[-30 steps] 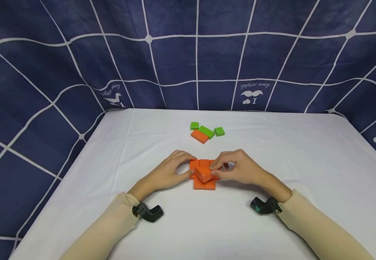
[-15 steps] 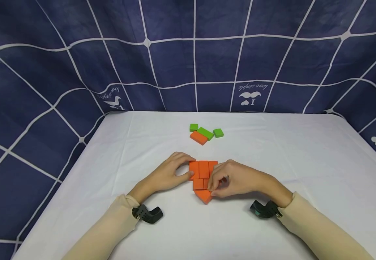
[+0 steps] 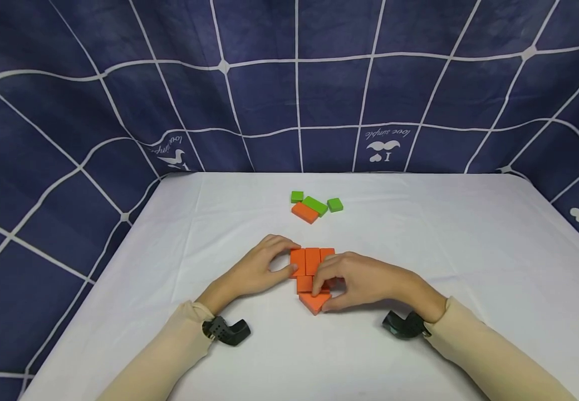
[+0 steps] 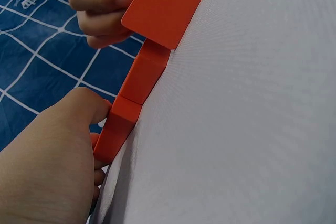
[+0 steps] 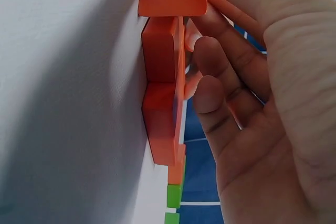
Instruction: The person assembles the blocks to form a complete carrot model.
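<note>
Flat orange blocks lie side by side on the white table, with smaller orange blocks just below them. At the near end sits an orange triangular block, its point toward the person. My right hand pinches this triangular block between thumb and index finger, partly covering the small blocks. In the left wrist view its broad orange side faces the camera. My left hand holds the left orange block, index finger at its far edge and thumb at its near part.
Farther back lie an orange rectangular block, a green rectangular block against it, and two small green blocks on either side. A blue curtain with white lines hangs behind the white-covered table.
The right hand has brought the triangular block from above the arrangement down to its near end. Its index finger has since shifted left along the block. The left hand has kept its place.
</note>
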Demonstrator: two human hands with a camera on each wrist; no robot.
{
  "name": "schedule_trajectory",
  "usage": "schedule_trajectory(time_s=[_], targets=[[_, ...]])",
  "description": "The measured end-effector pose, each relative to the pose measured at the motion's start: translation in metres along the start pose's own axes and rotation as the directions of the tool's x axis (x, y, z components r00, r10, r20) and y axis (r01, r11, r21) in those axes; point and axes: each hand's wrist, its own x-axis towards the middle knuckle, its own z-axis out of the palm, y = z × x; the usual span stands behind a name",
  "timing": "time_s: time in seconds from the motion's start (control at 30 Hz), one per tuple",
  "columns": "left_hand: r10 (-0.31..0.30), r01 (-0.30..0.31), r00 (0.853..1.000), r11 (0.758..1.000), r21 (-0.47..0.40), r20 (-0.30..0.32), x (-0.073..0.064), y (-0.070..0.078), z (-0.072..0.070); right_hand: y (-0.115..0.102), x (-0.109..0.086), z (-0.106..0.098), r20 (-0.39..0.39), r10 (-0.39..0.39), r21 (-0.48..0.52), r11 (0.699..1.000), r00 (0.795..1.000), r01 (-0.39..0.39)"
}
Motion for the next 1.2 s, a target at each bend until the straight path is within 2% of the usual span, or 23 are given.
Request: schedule_trajectory(time_s=[0.53,0.63,0.7,0.77,0.83,0.97,1.07,1.2], targets=[[-0.004,0.004,1.0,1.0,-0.002,-0.006,0.0,0.001,0.0,-0.006,0.003,0.007,0.048,-0.063,0.097,0.994,0.997,0.058],[-0.01,0.01,1.0,1.0,-0.007,-0.001,0.0,0.001,0.0,-0.005,0.003,0.005,0.029,-0.063,0.11,0.992,0.998,0.059],[-0.011,0.011,1.0,1.0,-0.009,0.0,0.0,0.001,0.0,-0.002,0.004,0.002,-0.012,-0.048,0.122,0.991,0.999,0.049],[-0.012,0.012,1.0,1.0,-0.009,0.001,0.0,0.0,0.0,0.003,0.008,-0.003,-0.077,-0.008,0.111,0.994,0.997,0.017],[-0.011,0.011,1.0,1.0,-0.007,0.002,0.0,0.0,-0.001,0.01,0.015,-0.007,-0.16,0.046,0.072,0.997,0.986,-0.035],[-0.012,0.012,1.0,1.0,0.001,0.005,0.0,-0.001,-0.001,0.029,0.028,-0.014,-0.283,0.169,-0.024,0.983,0.944,-0.183],[-0.014,0.014,1.0,1.0,0.005,0.001,0.0,-0.001,0.0,0.047,0.035,-0.016,-0.301,0.22,-0.068,0.966,0.928,-0.251],[-0.011,0.011,1.0,1.0,0.008,-0.01,-0.001,-0.001,0.001,0.062,0.036,-0.017,-0.278,0.26,-0.097,0.95,0.925,-0.296]])
